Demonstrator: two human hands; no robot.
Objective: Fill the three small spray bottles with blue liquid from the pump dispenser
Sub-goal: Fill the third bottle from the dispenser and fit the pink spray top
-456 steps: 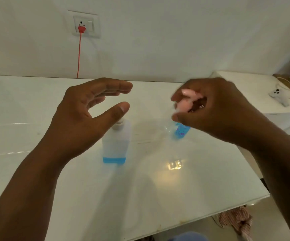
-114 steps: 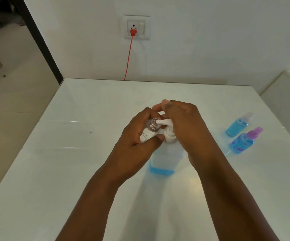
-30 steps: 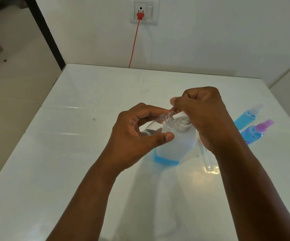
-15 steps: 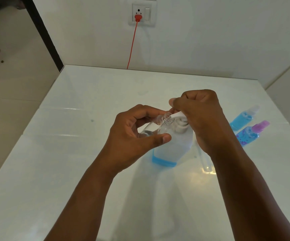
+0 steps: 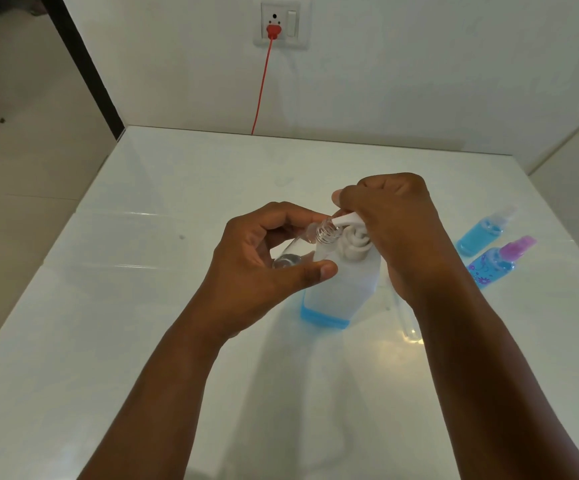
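On the glossy white surface (image 5: 142,341), the left hand (image 5: 260,268) tilts a small clear empty spray bottle (image 5: 310,239) to the white-nozzled translucent pump dispenser (image 5: 340,285), the right hand (image 5: 395,230) curled over its pump head.

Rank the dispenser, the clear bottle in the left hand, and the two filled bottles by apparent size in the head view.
1. Dispenser, clearly largest.
2. Clear bottle, partly hidden by the left hand and nearer the camera, so unsure.
3. Purple-capped bottle and clear-capped bottle: alike, not ranked.
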